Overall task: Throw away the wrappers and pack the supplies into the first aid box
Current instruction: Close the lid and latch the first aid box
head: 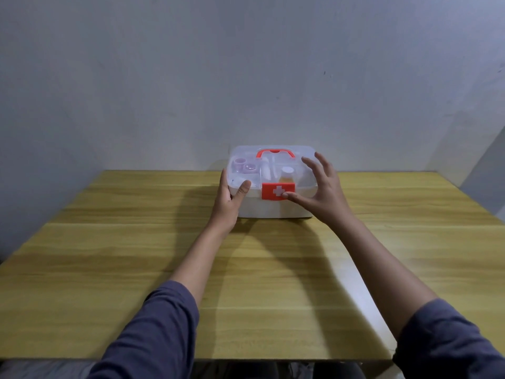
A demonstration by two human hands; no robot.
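Two hands, left (228,199) gripping one first aid box (273,206), right (318,187) spread open at its latch (278,191).

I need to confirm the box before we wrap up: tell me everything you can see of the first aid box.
The first aid box sits upright at the far middle of the wooden table, near the wall. It has a white plastic base, a clear lid lying closed on top, a red handle folded flat and a red front latch with a white cross. Small containers show dimly through the lid. The left hand grips its front left corner; the right hand thumb touches the latch.
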